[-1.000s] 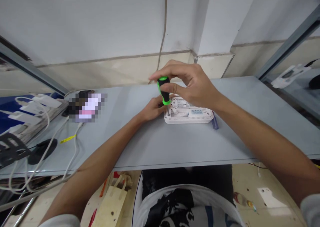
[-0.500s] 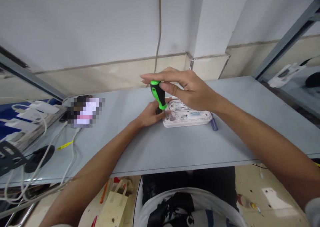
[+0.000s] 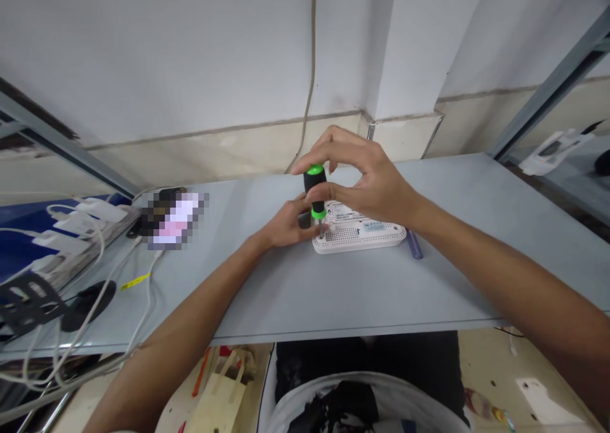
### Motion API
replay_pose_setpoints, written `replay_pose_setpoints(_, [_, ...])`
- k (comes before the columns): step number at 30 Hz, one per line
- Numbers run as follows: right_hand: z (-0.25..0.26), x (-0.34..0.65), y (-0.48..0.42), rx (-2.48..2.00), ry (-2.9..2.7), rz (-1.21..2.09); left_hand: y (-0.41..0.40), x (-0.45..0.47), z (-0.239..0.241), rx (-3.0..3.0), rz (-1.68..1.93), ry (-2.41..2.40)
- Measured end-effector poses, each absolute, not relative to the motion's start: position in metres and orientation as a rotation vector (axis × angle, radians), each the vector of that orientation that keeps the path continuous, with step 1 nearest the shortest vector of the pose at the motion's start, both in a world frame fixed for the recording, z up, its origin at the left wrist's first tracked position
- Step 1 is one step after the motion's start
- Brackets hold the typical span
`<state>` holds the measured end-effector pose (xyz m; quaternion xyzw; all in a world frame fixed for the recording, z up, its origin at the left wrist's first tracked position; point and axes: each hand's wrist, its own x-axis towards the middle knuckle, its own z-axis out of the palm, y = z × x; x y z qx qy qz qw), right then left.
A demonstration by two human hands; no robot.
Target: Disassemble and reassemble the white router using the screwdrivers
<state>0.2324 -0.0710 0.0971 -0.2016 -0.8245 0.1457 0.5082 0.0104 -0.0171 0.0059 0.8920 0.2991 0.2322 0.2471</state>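
A white, flat router-like box (image 3: 362, 235) lies upside down on the grey table (image 3: 333, 287), its perforated underside and label facing up. My right hand (image 3: 366, 176) pinches the black-and-green handle of a screwdriver (image 3: 316, 192), which stands upright with its tip on the box's left corner. My left hand (image 3: 288, 223) is curled against the box's left end, beside the tip of the screwdriver.
A bluish pen-like thing (image 3: 414, 245) lies just right of the box. At the left are white cables (image 3: 95, 274), white adapters (image 3: 90, 211), a black round object (image 3: 88, 296) and a blurred-out item (image 3: 174, 220). A paper bag (image 3: 222, 395) stands under the table edge.
The screwdriver, tilted left half a second ago, now stands upright on the box's corner; my right fingers have shifted round its handle. My left hand stays at the box.
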Motion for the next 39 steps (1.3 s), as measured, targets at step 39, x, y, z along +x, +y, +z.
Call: replay_pose_setpoints(39, [0.108,0.236,-0.085,-0.595,-1.946,0.237,-0.044,0.020,0.017,1.657,0.854,0.625])
